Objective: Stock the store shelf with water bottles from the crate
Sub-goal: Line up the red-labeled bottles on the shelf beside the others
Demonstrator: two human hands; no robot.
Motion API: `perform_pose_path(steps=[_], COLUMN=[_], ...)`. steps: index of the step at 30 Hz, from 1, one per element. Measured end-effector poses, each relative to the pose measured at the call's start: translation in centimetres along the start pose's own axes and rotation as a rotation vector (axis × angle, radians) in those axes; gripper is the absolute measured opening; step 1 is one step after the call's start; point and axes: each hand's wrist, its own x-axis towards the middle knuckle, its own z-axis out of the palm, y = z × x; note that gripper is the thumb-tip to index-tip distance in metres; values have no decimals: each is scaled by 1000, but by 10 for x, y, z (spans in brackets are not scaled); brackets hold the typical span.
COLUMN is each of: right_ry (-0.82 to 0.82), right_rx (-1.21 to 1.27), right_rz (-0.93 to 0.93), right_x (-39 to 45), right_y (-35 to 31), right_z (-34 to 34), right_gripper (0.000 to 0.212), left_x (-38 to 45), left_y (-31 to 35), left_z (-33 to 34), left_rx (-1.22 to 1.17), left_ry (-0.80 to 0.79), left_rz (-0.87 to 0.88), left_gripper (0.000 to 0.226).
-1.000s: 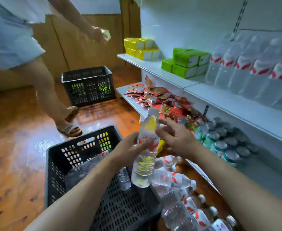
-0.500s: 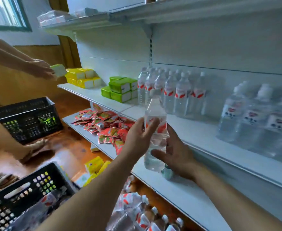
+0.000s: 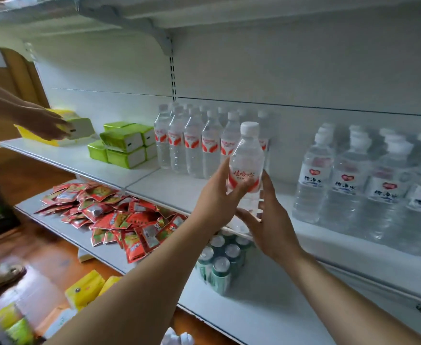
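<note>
Holding: both hands carry one water bottle (image 3: 246,168) upright in front of the middle shelf (image 3: 179,188).
Left hand (image 3: 217,200): its grip wraps the red label from the left, probably to steady the bottle.
Right hand (image 3: 269,220): fingers curl round the lower body from below, seemingly bearing the weight.
Bottle position: held above the shelf's front edge, just right of the matching row of red-label bottles (image 3: 194,145), apparently to extend that row.
Neighbours: larger bottles (image 3: 354,180) stand well to the right; green boxes (image 3: 124,145) to the left.
Crate: not in view.
</note>
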Motion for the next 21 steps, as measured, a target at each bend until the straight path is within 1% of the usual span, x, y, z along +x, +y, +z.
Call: perform_pose_path(steps=[7, 9, 12, 15, 18, 21], right_ry=[87, 88, 43, 74, 128, 141], right_rx=[-78, -81, -123, -154, -151, -207], right_rz=[30, 39, 50, 91, 140, 155], right_x=[37, 46, 52, 61, 77, 95], right_y=[25, 31, 43, 50, 56, 65], right_z=[20, 25, 26, 27, 32, 38], right_gripper=[94, 100, 115, 112, 106, 108], left_x=[40, 48, 58, 69, 79, 91], left_y=[-30, -39, -52, -64, -77, -96], left_z=[10, 14, 22, 27, 32, 34], left_rx=[11, -1, 39, 62, 173, 300], left_ry=[-12, -5, 28, 25, 31, -6], left_rz=[41, 47, 77, 90, 74, 25], left_gripper=[65, 69, 76, 75, 72, 76])
